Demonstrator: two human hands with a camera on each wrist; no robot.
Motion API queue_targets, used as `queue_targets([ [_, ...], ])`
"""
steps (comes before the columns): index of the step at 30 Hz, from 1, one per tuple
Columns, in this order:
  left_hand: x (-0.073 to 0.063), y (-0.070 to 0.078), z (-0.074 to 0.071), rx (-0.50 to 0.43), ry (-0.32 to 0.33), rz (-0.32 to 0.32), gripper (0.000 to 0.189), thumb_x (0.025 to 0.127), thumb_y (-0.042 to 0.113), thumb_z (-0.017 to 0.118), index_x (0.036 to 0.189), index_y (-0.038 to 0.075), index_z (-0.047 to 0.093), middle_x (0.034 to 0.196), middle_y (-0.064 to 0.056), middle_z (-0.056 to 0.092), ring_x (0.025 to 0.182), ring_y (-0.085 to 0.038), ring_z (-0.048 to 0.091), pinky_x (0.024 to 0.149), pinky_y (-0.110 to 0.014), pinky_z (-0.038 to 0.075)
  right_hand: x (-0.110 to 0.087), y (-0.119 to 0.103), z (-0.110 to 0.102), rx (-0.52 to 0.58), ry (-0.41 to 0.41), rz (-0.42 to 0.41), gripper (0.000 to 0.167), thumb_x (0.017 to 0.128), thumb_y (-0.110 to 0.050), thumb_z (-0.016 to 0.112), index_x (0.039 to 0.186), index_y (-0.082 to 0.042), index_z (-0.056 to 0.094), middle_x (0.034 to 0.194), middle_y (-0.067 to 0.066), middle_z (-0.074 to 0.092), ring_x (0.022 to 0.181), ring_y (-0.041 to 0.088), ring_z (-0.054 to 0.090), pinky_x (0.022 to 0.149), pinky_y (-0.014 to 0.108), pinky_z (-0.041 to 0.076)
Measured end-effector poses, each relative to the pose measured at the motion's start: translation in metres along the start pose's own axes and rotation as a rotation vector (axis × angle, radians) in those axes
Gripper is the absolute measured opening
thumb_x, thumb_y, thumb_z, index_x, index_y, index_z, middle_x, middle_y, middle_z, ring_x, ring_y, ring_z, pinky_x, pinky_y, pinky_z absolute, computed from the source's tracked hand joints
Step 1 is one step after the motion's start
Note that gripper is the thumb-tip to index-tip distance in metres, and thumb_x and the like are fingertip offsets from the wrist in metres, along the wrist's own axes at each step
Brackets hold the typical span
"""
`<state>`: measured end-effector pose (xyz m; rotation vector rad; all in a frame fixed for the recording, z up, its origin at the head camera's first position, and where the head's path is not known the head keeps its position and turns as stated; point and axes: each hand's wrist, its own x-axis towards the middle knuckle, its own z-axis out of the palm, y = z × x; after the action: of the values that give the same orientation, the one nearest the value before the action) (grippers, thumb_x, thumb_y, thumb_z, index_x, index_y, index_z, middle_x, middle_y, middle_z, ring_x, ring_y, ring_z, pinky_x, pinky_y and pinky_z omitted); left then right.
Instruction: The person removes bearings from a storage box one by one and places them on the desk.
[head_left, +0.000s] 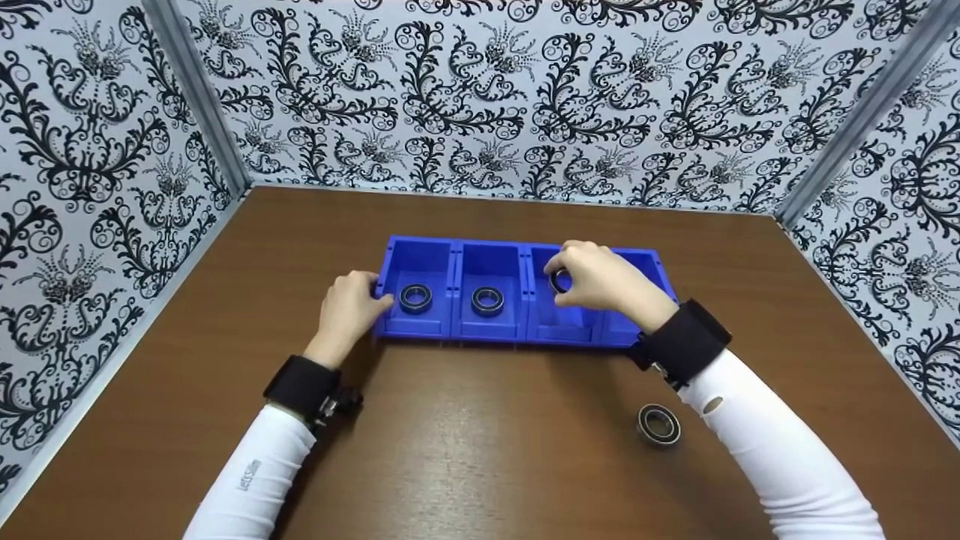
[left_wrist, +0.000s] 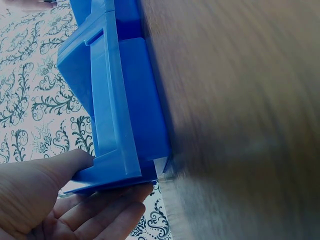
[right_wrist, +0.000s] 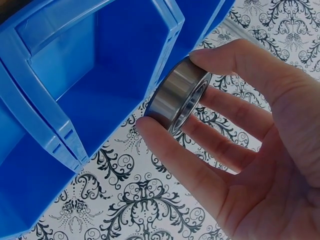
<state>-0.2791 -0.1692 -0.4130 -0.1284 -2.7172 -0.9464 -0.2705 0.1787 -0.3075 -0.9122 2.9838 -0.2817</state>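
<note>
A blue bin row (head_left: 487, 330) with several compartments stands on the table. One ball bearing (head_left: 415, 298) lies in its leftmost compartment and another bearing (head_left: 487, 301) in the second. My right hand (head_left: 600, 277) pinches a third bearing (right_wrist: 180, 95) between thumb and fingers, above the third compartment; the right wrist view shows its steel outer ring. At the row's left end, my left hand (head_left: 349, 307) grips the side wall, thumb (left_wrist: 75, 162) on the inner side and fingers beneath or outside. The right hand and forearm partly cover the rightmost compartment.
Another bearing (head_left: 659, 425) lies on the brown table (head_left: 450, 450) in front of the bins, near the right forearm. Patterned wall panels (head_left: 487, 97) with grey posts enclose the table at the back and sides.
</note>
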Motion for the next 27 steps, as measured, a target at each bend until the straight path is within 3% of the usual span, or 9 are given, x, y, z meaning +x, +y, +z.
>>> queue_targets([
  [4, 0.000, 0.000, 0.000, 0.000, 0.007, 0.014, 0.009, 0.080, 0.011, 0.072, 0.086, 0.005, 0.074, 0.076, -0.009, 0.065, 0.066, -0.025, 0.053, 0.061, -0.048, 0.047, -0.003, -0.001, 0.001, 0.009, 0.018, -0.019, 0.038, 0.077, -0.008, 0.073, 0.114, 0.004, 0.073, 0.111, 0.020, 0.067, 0.105, 0.038, 0.060, 0.095, 0.056, 0.046],
  [15, 0.000, 0.000, 0.000, 0.000, -0.008, 0.004, 0.012, 0.083, 0.012, 0.072, 0.091, 0.003, 0.075, 0.079, -0.010, 0.066, 0.067, -0.025, 0.055, 0.062, -0.048, 0.048, -0.014, -0.007, 0.000, 0.025, 0.015, 0.010, 0.038, 0.078, -0.008, 0.074, 0.114, 0.003, 0.073, 0.113, 0.019, 0.066, 0.101, 0.033, 0.058, 0.095, 0.054, 0.046],
  [27, 0.000, 0.001, 0.000, 0.003, -0.004, 0.000, 0.010, 0.082, 0.012, 0.072, 0.088, 0.004, 0.074, 0.077, -0.010, 0.065, 0.067, -0.027, 0.054, 0.061, -0.049, 0.048, -0.023, -0.011, 0.002, 0.013, 0.033, -0.005, 0.035, 0.075, -0.008, 0.073, 0.109, 0.001, 0.075, 0.106, 0.016, 0.067, 0.096, 0.033, 0.060, 0.083, 0.050, 0.051],
])
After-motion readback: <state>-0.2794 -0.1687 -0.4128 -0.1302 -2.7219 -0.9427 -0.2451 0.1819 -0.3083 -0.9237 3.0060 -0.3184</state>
